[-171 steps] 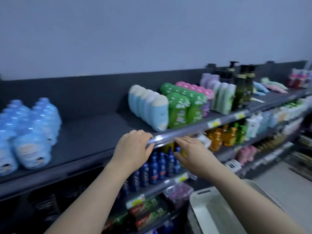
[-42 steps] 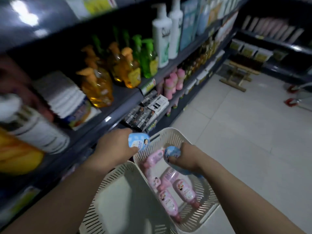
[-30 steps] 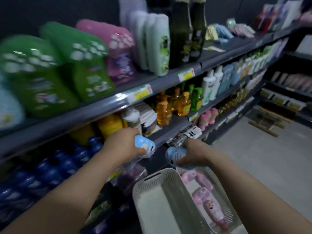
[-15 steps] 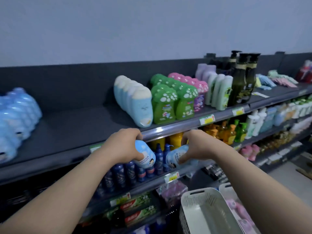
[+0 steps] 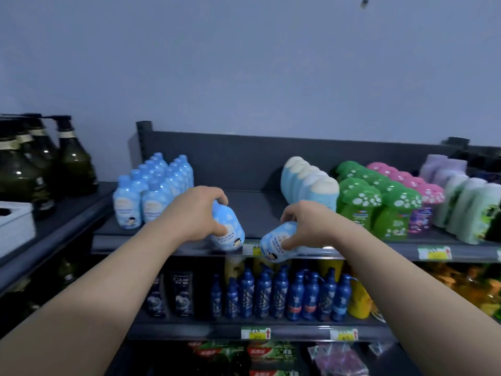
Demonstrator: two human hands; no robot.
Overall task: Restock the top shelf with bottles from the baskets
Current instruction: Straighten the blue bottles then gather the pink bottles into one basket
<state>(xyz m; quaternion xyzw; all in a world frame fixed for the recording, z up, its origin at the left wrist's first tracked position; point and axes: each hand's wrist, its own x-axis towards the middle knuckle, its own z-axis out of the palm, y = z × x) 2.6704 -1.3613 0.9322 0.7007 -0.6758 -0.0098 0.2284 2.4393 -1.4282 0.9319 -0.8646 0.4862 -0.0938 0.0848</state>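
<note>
Up they come: both bottles have risen from below the rail, where I had them half a second ago, to the front edge of the top shelf (image 5: 260, 210). My left hand (image 5: 195, 213), just left of frame centre, curls over the left bottle (image 5: 227, 229), fingers wrapped round its upper part and thumb on the near side, with the cap hidden under my palm. That bottle leans, its base down at the shelf's front lip; whether it is touching yet I cannot tell.

My right hand (image 5: 309, 226), just right of centre, grips the right bottle (image 5: 276, 245) from above, thumb pressed on the label. This one is tilted hard, base pointing to the lower left, and it hangs in front of the rail beside the yellow price tag (image 5: 250, 249). The two bottles are near each other but apart.

Right behind my hands is a bare stretch of shelf. It lies between the cluster of matching pale blue bottles (image 5: 151, 191) at centre left and the row of blue-and-cream bottles (image 5: 311, 188) at centre right. Further right stand green spotted-cap bottles (image 5: 374, 202), then pink ones (image 5: 423, 191). Dark pump bottles (image 5: 40, 164) fill the far left. Dark blue bottles (image 5: 279, 294) line the shelf below my hands.
</note>
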